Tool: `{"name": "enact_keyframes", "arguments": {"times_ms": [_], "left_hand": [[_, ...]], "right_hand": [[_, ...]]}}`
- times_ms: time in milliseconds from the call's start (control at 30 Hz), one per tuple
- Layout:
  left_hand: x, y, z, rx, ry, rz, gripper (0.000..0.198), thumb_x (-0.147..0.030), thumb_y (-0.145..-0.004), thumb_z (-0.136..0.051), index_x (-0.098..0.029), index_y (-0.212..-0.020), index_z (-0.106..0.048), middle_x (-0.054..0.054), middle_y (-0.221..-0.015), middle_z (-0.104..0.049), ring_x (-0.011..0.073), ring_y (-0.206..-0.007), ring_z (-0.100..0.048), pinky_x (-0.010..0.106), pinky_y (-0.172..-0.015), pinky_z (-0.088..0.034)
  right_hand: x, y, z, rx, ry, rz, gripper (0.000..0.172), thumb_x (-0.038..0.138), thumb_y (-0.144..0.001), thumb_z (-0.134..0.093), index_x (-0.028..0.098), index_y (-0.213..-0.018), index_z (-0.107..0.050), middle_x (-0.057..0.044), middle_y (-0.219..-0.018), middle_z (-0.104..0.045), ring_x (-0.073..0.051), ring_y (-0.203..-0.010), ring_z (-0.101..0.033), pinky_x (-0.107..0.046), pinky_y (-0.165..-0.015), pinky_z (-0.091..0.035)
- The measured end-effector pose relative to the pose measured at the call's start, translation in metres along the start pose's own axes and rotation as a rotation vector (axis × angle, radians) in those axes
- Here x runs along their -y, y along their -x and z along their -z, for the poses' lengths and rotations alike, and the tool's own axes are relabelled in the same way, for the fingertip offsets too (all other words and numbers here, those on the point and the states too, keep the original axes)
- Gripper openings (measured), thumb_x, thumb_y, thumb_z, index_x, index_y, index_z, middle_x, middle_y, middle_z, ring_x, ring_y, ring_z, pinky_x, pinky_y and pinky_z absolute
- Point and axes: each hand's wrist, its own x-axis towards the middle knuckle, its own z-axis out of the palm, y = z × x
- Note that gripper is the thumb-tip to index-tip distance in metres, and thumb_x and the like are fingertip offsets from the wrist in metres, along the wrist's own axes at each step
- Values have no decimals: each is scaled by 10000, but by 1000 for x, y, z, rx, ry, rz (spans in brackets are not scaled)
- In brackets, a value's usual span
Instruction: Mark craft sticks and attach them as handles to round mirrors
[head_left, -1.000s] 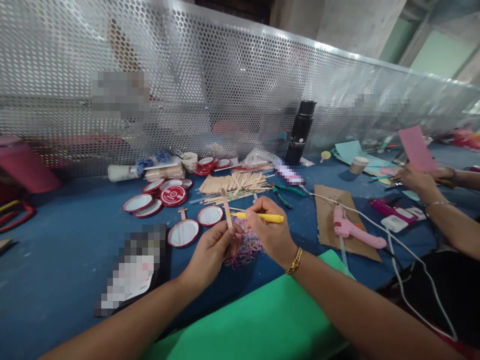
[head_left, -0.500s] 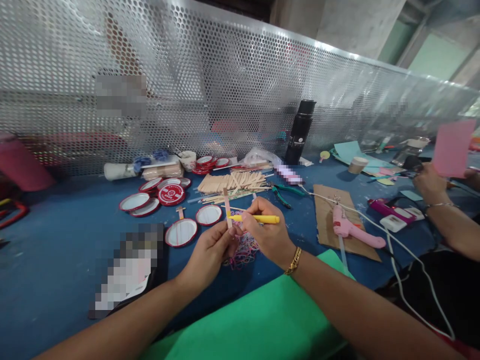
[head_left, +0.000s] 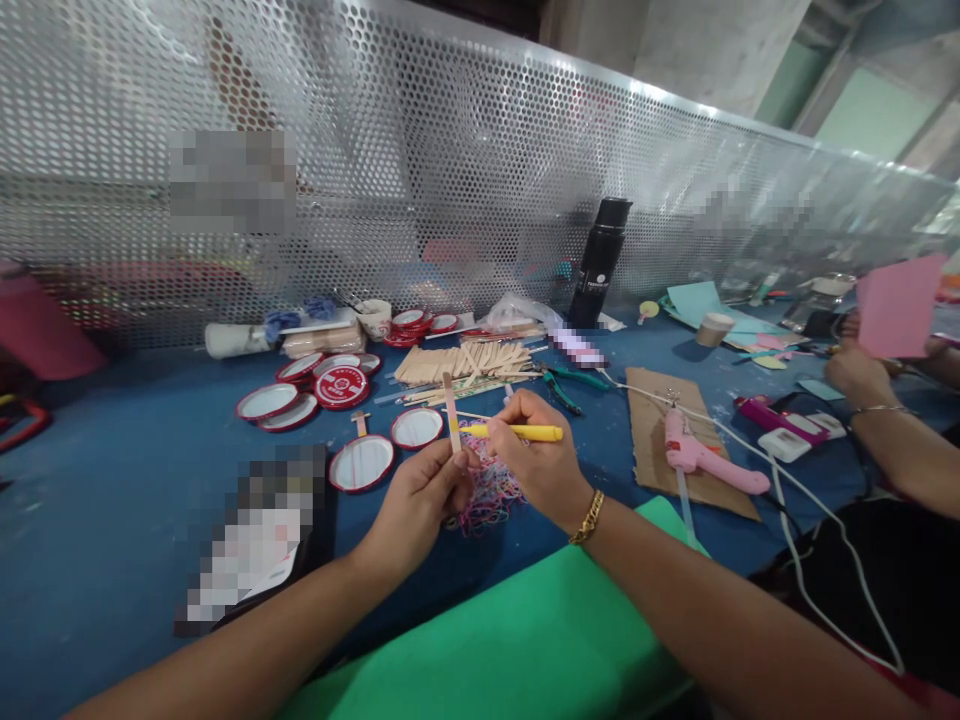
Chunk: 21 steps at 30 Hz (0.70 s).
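My left hand (head_left: 427,490) is closed on the lower end of a wooden craft stick (head_left: 450,398), which stands nearly upright. Part of the stick is coloured pinkish, with yellow along its middle. In my right hand (head_left: 541,465) is a yellow marker (head_left: 531,432), pinched between the fingers, its tip pointing left at the stick's yellow part. Beneath both hands lies a tangle of multicoloured yarn (head_left: 489,500), partly hidden by them. Left of my left hand rest two white-lined jar lids, the nearer lid (head_left: 361,465) with a small stick piece (head_left: 361,424) at its upper edge.
Loose craft sticks (head_left: 465,362), more red jar lids (head_left: 341,386) and green-handled pliers (head_left: 561,388) lie beyond my hands. A pink glue gun (head_left: 697,455) rests on cardboard (head_left: 652,400), its cord trailing right. A black bottle (head_left: 600,262) stands behind. Another person's hand (head_left: 861,375) holds pink paper (head_left: 900,305).
The marker tip has drawn slightly right, away from the stick. The view has shifted a little, and the other person's pink paper has moved slightly left.
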Motion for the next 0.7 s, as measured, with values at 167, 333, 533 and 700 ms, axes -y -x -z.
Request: {"name": "enact_keyframes", "arguments": {"times_ms": [167, 333, 533, 700], "left_hand": [[1, -1, -1, 9, 4, -1, 461, -625, -825, -669, -188, -736, -552, -66, -538, -456, 79, -469, -319, 225, -446, -211], [1, -1, 0, 11, -17, -21, 468, -628, -831, -665, -195, -718, -531, -61, -535, -464, 78, -464, -323, 225, -442, -212], [1, -1, 1, 6, -17, 2, 490, -655, -825, -655, -191, -711, -542, -50, -527, -475, 86, -470, -344, 225, -449, -216], [0, -1, 1, 3, -21, 2, 479, -642, -822, -667, -189, -712, -559, -46, -530, -483, 89, -475, -344, 229, -453, -215]], "right_hand": [[3, 1, -2, -1, 50, 30, 227, 313, -844, -591, 232, -641, -532, 21, -614, -580, -145, -591, -529, -298, -615, -433], [1, 1, -2, 16, 44, 31, 217, 292, -843, -588, 236, -648, -512, 36, -593, -573, -134, -559, -503, -297, -612, -421], [-1, -1, 0, -23, 70, 19, 202, 294, -840, -593, 233, -657, -533, 23, -620, -585, -142, -584, -516, -295, -598, -411], [1, 0, -3, -9, 47, 53, 220, 279, -837, -596, 235, -636, -521, 32, -602, -578, -139, -586, -514, -298, -621, -425]]}}
